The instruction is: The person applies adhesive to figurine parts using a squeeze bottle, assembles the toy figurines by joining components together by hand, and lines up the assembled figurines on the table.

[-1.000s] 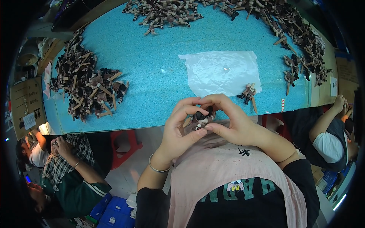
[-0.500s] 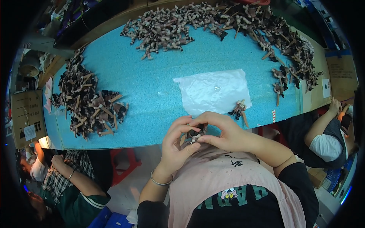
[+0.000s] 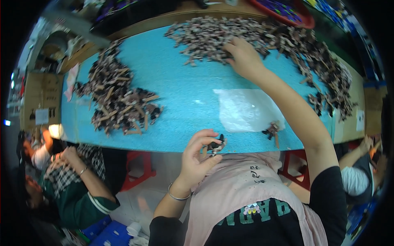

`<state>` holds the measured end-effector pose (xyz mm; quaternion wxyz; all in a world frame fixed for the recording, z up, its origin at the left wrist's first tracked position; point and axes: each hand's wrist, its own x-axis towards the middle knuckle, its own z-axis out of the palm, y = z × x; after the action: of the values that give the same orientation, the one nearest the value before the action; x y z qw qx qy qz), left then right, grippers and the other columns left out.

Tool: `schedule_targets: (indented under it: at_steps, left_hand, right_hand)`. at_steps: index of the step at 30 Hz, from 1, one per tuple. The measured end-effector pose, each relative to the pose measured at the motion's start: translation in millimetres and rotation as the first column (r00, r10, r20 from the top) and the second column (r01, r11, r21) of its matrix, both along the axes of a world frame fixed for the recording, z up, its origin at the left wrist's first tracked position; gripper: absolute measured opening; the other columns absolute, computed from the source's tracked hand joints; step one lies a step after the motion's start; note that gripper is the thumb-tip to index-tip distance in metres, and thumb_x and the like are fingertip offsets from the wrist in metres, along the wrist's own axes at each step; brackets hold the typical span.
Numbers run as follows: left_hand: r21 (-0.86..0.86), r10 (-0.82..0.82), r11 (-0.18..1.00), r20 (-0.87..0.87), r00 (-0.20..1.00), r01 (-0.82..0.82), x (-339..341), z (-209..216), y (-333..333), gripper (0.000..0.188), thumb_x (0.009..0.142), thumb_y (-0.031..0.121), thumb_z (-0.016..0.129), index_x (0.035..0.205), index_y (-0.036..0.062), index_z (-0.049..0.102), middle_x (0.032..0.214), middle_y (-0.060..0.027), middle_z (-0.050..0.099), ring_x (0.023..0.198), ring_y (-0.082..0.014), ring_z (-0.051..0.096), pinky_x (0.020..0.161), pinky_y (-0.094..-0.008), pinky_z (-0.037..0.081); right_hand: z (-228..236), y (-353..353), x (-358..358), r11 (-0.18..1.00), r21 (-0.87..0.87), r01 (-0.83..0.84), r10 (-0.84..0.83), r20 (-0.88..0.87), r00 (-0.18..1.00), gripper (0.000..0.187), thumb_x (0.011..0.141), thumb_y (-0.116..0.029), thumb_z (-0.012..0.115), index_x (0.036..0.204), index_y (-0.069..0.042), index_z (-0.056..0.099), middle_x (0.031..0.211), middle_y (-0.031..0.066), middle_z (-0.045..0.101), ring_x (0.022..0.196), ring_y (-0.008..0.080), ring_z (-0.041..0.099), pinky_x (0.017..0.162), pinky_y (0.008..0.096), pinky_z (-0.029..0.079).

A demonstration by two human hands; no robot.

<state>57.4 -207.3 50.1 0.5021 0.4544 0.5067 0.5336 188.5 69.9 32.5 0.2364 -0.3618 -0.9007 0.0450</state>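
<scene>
Near the table's front edge, my left hand point(image 3: 197, 158) is closed around a small toy figure point(image 3: 216, 145) with dark and pale parts. Fingers cover much of that figure. My right hand point(image 3: 245, 58) is stretched out to the far pile of small figures point(image 3: 201, 37); its thumb and forefinger are apart, and nothing shows between them. A single figure with a flat tan stick point(image 3: 271, 130) lies at the lower right corner of a white plastic sheet point(image 3: 242, 108), on the blue tabletop point(image 3: 180, 102).
A heap of figures with tan sticks point(image 3: 119, 102) covers the left side. Another pile point(image 3: 320, 65) runs down the right. A red tray point(image 3: 308, 18) stands at the far right. Co-workers sit at both ends, one with a checked garment point(image 3: 92, 158) at left.
My right hand has left the figure by my left hand and moved forward to the far pile. My left hand still holds its figure. The whole view has shifted slightly.
</scene>
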Motion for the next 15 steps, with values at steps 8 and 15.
schedule_targets:
  at_steps: [8, 15]
  left_hand:
    - [0.119, 0.176, 0.98, -0.169, 0.97, -0.157, -32, 4, -1, 0.03, 0.073, 0.008, 0.074, 0.102, 0.006, 0.065, 0.116, -0.0086, 0.056, 0.087, -0.0132, 0.052, 0.074, -0.0255, 0.043]
    - [0.347, 0.752, 0.657, -0.241, 0.613, -0.669, -134, 25, 3, 0.025, 0.082, 0.005, 0.067, 0.106, 0.0022, 0.059, 0.106, -0.0044, 0.054, 0.09, -0.0122, 0.051, 0.076, -0.0254, 0.044]
  right_hand:
    - [-2, 1, 11, 0.999, -0.035, -0.02, 0.015, -0.151, 0.988, 0.018, 0.08, 0.0, 0.059, 0.097, 0.0, 0.062, 0.095, 0.0173, 0.059, 0.091, 0.0375, 0.057, 0.077, 0.0408, 0.047]
    - [-8, -13, 73, 0.792, -0.607, -0.067, -0.249, -0.421, 0.872, 0.017, 0.095, -0.008, 0.051, 0.11, -0.001, 0.056, 0.086, 0.004, 0.058, 0.072, 0.012, 0.056, 0.065, 0.0237, 0.043]
